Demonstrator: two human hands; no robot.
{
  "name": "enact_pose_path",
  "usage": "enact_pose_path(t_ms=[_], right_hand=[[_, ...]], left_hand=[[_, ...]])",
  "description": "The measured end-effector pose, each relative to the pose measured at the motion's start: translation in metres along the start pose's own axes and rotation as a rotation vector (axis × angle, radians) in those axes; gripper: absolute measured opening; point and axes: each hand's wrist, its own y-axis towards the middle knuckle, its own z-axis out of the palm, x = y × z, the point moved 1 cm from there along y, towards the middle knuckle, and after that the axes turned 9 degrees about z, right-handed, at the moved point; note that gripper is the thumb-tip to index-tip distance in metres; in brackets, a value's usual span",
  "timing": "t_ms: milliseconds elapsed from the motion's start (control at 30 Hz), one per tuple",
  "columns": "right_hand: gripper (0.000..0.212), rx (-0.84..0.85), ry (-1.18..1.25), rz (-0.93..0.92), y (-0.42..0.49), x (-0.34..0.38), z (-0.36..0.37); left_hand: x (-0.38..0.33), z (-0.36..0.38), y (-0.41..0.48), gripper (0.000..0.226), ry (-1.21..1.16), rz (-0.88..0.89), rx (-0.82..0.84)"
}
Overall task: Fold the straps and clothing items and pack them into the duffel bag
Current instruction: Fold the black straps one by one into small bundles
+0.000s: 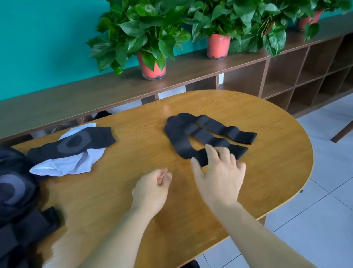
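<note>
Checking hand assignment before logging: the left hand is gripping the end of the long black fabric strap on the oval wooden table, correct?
Not quite: the head view shows the right hand gripping the long black fabric strap on the oval wooden table; the left hand holds nothing.

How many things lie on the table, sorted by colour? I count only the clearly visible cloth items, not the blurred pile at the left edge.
Black: 2, the folded strap and the knee sleeve
White: 1, the white garment
Total: 3
</note>
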Motion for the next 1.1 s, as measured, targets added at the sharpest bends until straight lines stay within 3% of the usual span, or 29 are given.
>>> enact_pose_path(t_ms=[200,467,667,733,833,1000,1100], right_hand=[[0.050,0.204,-0.072,-0.061,-0.061,0.014,-0.002],[0.060,0.318,-0.093,-0.121,-0.063,0.033,-0.012],[0.025,0.462,0.171,-0.064,-0.014,0.009,-0.006],[0.025,0.550,0.221,-0.139,-0.008,0.002,-0.003],[0.029,0.590,0.244,-0.301,-0.009,-0.004,0.002],[0.028,0.734,0.123,-0.629,-0.019,-0.004,0.008],[0.031,0.807,0.077,-0.686,-0.015,0.000,0.014]], left_hand=[[0.000,-0.001,-0.011,0.047,-0.248,-0.109,0.006],[0.030,-0.024,-0.022,0.045,0.009,-0.075,0.039],[0.043,-0.032,-0.037,0.028,0.075,0.099,-0.037],[0.039,-0.028,-0.049,0.011,0.080,0.257,-0.090],[0.032,-0.020,-0.059,0.009,0.166,0.411,-0.079],[0.041,-0.013,-0.057,0.018,0.271,0.464,0.013],[0.043,-0.015,-0.054,0.018,0.320,0.490,0.037]])
